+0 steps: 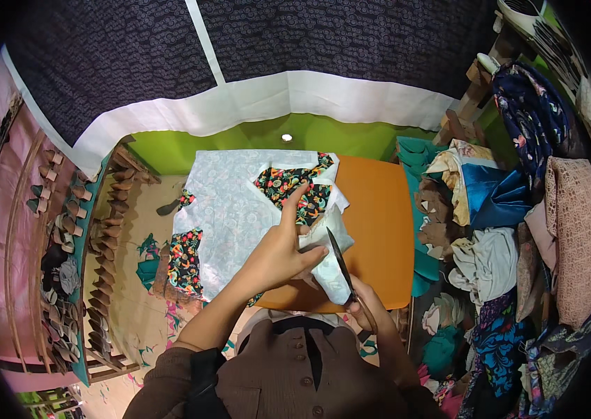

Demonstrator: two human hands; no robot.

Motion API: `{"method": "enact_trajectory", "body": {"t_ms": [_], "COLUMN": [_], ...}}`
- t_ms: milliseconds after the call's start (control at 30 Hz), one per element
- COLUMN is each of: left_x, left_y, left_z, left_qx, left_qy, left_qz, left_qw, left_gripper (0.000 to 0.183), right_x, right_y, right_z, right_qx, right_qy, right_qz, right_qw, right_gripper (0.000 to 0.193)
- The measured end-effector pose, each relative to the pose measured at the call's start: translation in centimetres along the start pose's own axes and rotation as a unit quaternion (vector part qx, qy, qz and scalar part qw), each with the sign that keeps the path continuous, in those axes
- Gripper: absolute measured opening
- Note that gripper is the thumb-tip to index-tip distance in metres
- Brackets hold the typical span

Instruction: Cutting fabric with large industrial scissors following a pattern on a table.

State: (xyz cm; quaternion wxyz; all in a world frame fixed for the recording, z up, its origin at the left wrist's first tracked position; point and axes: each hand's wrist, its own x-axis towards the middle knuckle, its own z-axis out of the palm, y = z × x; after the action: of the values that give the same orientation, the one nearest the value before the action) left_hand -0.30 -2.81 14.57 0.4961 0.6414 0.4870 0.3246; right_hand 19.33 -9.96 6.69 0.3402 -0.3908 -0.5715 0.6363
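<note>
A patterned fabric (225,202) lies on the orange table, mostly with its pale white underside up. Its dark floral face (187,262) shows at the left edge and in a patch near the far right. My left hand (288,244) grips the cloth near its right edge, thumb on top and one finger stretched over the floral patch; the other fingers are partly hidden. Scissors with dark blades (341,264) are in my right hand (367,304) at the near right. The blades point away from me, against a folded pale flap (330,276) of the cloth.
Bare orange table top (379,216) shows to the right. Folded and heaped fabrics (487,258) fill the right side. Racks with wooden shoe-last-like shapes (103,279) stand at left. A dark patterned cloth with white border (309,91) hangs at the back. Scraps lie on the floor.
</note>
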Motion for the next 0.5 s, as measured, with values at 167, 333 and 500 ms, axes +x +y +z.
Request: {"method": "enact_trajectory", "body": {"t_ms": [167, 333, 500], "left_x": [0.0, 0.2, 0.2], "left_y": [0.4, -0.8, -0.7], "left_z": [-0.1, 0.4, 0.1], "left_qx": [-0.021, 0.002, 0.005], "left_qy": [-0.015, 0.025, 0.006], "left_qz": [-0.044, 0.048, 0.003], "left_qw": [0.999, 0.999, 1.000], "left_gripper": [0.087, 0.082, 0.077], "right_x": [0.0, -0.5, -0.5], "right_y": [-0.5, 0.2, -0.2], "right_z": [0.4, 0.1, 0.3], "right_qx": [0.020, 0.030, 0.086], "right_qy": [0.021, 0.022, 0.028], "right_qz": [0.008, 0.027, 0.029], "right_qw": [1.000, 0.999, 0.995], "right_gripper": [0.096, 0.093, 0.085]}}
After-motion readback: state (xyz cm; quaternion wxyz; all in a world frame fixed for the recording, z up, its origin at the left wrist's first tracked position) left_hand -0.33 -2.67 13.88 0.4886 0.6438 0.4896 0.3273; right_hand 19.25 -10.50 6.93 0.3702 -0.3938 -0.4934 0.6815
